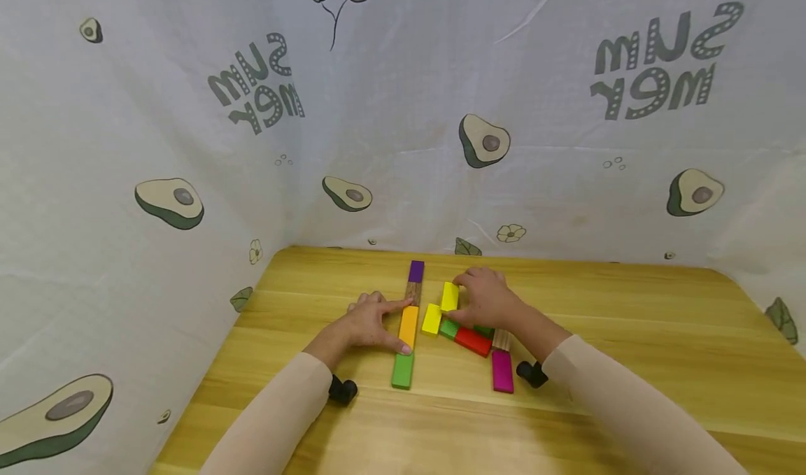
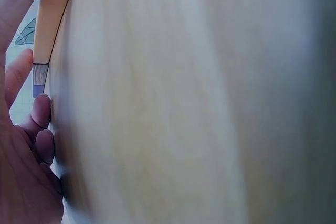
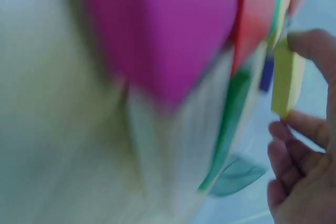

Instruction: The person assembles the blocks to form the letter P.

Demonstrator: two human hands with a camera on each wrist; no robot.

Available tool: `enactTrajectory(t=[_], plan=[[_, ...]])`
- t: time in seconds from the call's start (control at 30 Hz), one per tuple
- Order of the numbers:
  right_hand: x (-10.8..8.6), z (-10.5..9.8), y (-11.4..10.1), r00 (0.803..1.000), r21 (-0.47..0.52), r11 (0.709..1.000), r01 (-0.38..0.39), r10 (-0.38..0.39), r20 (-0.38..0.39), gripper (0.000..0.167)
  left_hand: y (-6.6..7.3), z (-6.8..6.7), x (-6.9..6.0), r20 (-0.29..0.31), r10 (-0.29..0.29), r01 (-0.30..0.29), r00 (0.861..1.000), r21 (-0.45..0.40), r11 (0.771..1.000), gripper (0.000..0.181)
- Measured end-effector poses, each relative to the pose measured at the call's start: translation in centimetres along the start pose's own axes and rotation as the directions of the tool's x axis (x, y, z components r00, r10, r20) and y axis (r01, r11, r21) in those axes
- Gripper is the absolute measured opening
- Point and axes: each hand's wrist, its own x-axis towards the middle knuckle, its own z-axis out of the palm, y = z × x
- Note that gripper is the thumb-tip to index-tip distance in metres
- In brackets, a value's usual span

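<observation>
A lengthwise row of blocks runs away from me: green [image 1: 403, 371], orange [image 1: 408, 327], brown wood-grain [image 1: 413, 293] and purple [image 1: 416, 271]. Along its left side lies my left hand [image 1: 365, 322], the thumb at the orange block's near end and the extended index finger by the brown one. To the right, my right hand [image 1: 486, 299] pinches a yellow block [image 3: 283, 77] by its two ends between thumb and finger. A second yellow block [image 1: 432, 319] lies just left of that one. Whether the held block touches the table, I cannot tell.
Near my right hand are a small green block [image 1: 449, 329], a red block [image 1: 473, 342], a partly hidden dark green block [image 1: 484, 331], a wood-grain block [image 1: 501, 340] and a magenta block [image 1: 502, 371]. A printed curtain [image 1: 403, 111] stands behind the wooden table [image 1: 630, 363].
</observation>
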Motion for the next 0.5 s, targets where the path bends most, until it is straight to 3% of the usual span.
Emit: enactTrajectory(t=[0.1,0.2,0.37,0.5], plan=[[-1.1,-0.1,-2.1,0.995,0.010,0.999,0.033,-0.031,-0.092,0.067,0.0,0.0,0.1,-0.001,-0.003,0.003,1.000,0.000,1.000,0.100],[-2.5,-0.2,-4.7,0.987,0.045,0.994,0.101,-0.094,-0.130,0.066,0.0,0.1,0.1,-0.005,-0.002,0.002,1.000,0.007,1.000,0.099],[-5.4,0.3,-8.9,0.974,0.125,0.966,0.224,-0.218,-0.057,0.066,0.0,0.1,0.2,-0.018,0.000,0.001,1.000,0.020,1.000,0.092],[-7.5,1.2,-11.1,0.958,0.118,0.952,0.281,-0.285,0.025,0.065,0.1,0.0,0.1,-0.026,-0.004,0.005,1.000,0.017,1.000,0.092]])
